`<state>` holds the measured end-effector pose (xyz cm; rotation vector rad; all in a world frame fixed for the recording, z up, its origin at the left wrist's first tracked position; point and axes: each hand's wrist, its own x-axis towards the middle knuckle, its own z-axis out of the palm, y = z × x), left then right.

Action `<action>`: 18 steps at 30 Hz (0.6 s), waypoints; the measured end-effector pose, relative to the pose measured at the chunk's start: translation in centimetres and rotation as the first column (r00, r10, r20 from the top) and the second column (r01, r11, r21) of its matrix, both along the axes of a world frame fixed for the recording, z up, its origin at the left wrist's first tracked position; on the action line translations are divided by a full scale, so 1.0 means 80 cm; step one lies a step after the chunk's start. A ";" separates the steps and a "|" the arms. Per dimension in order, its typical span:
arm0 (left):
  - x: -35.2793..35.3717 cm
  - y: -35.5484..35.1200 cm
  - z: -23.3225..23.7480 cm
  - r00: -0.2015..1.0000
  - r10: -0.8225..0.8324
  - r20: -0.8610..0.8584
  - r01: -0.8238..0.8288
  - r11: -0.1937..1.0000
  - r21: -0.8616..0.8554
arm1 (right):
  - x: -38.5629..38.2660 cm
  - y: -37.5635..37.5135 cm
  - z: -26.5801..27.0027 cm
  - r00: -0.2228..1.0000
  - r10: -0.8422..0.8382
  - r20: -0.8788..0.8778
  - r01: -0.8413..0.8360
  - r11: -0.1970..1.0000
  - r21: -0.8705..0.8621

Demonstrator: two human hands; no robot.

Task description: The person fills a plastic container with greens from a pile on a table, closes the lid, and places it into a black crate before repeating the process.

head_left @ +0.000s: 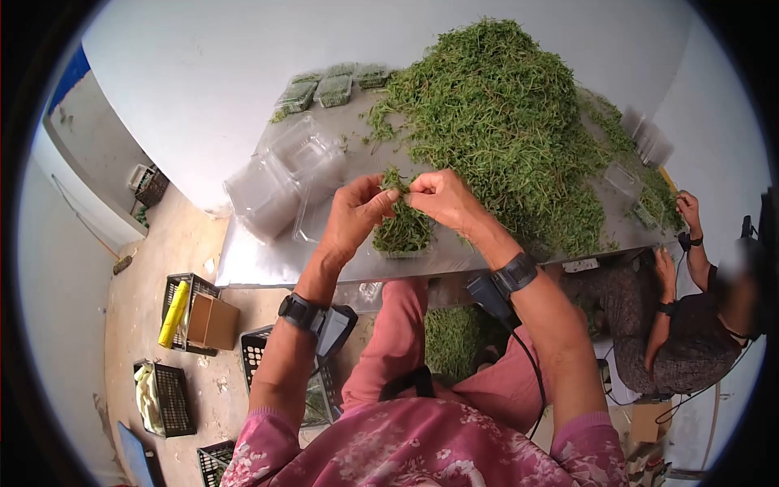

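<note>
Sprigs (394, 178) are pinched by the left hand (355, 213) and right hand (446, 199) above a filled plastic box (403, 253), near a leafy heap (505, 130).

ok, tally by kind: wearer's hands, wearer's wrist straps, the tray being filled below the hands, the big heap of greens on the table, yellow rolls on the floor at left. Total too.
Left hand and right hand: 2
Black wrist straps: 2
Clear tray: 1
Big heap of greens: 1
Yellow roll, in a crate: 1
Total: 7
</note>
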<state>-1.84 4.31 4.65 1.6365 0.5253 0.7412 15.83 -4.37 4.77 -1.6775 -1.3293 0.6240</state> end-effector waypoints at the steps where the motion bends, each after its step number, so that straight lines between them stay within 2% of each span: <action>1: 0.000 0.000 0.001 1.000 -0.001 0.023 0.002 0.999 -0.042 | -0.007 0.000 -0.002 1.000 0.009 0.018 -0.008 1.000 -0.024; 4: 0.003 0.013 -0.012 0.998 0.055 -0.008 -0.055 0.992 -0.116 | -0.023 -0.001 -0.007 0.995 -0.013 0.099 0.021 0.996 -0.087; 7: 0.008 0.020 -0.021 0.969 0.144 -0.203 -0.149 0.989 -0.012 | -0.030 0.001 -0.021 0.984 -0.032 0.174 0.045 0.996 -0.075; 10: 0.017 0.026 -0.031 0.918 0.233 -0.321 -0.167 0.961 0.220 | -0.033 -0.002 -0.027 0.959 -0.022 0.283 0.030 0.999 -0.023; 12: 0.021 0.027 -0.036 0.905 0.269 -0.330 -0.164 0.935 0.313 | -0.032 -0.005 -0.024 0.938 -0.007 0.348 0.027 0.998 -0.052; 13: 0.023 0.028 -0.039 0.897 0.287 -0.335 -0.161 0.920 0.358 | -0.030 -0.004 -0.025 0.948 -0.025 0.316 0.032 0.999 -0.017; 16: 0.026 0.029 -0.051 0.881 0.412 -0.235 -0.217 0.791 0.573 | -0.020 -0.001 -0.025 0.968 -0.062 0.243 0.047 0.997 0.068; 18: 0.027 0.026 -0.055 0.883 0.442 -0.154 -0.253 0.727 0.639 | -0.013 -0.001 -0.020 0.970 -0.070 0.231 0.048 0.994 0.099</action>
